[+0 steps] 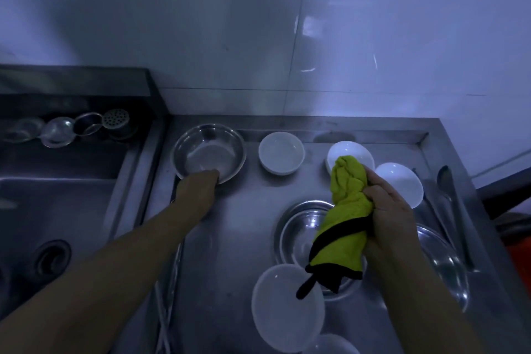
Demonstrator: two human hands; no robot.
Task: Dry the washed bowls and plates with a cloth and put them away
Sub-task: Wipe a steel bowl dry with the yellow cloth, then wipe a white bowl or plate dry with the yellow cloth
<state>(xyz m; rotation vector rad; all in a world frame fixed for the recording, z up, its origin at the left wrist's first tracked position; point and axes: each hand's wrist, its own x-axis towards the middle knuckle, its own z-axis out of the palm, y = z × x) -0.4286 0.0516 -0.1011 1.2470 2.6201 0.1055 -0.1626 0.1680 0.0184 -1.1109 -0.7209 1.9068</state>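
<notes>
Brushed stainless steel surface (230,238), dull and slightly streaked, with a raised lip along the back. Landmark: round steel bowl (209,152) at the back, shallow, shiny, with a thin rolled rim.

Just right of the steel bowl, a small white bowl (281,152), glossy ceramic, upright. Further right, 2 more white bowls (350,152) (400,181), smooth and tilted against each other. Nearer the camera and right of the steel bowl, a second steel dish (298,233) with a mirrored base, and below it a round white plate (283,307), matte-looking. At the far right, another steel dish (444,261) and long steel utensils (451,198) (exact kind hard to tell).

Left of the steel bowl, a steel sink (57,195) with a round drain, and clear lids on the ledge behind.

Left hand (198,184) at the steel bowl's near rim, fingers curled over the edge, gripping it. Right hand (388,210) clenched round a bunched lime-green cloth (344,210), plush terry with black trim, hanging above the second steel dish.
</notes>
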